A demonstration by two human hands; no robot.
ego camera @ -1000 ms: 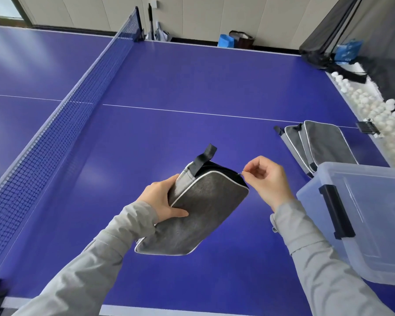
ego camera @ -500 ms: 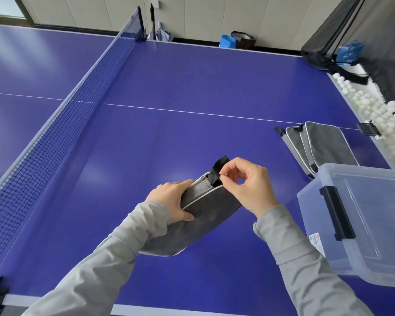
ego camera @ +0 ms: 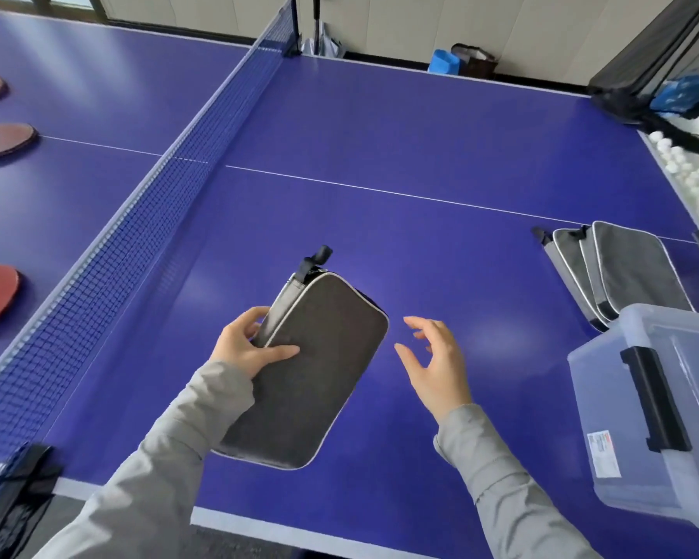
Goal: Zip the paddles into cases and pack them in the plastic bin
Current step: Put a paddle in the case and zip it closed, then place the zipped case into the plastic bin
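Your left hand [ego camera: 247, 349] clamping case [ego camera: 311, 377] by long edge, over near edge of table [ego camera: 380, 115]. Right hand [ego camera: 432, 365] hovering beside, fingers apart, empty. Case likely handling light, padded, semi-stiff; mid-edge grip suiting it.

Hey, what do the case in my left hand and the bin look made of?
The case looks like grey woven fabric, matte, with pale piping along its edge. The bin seems clear, slightly frosted plastic: the table shows through its wall; its black latch is probably plastic too.
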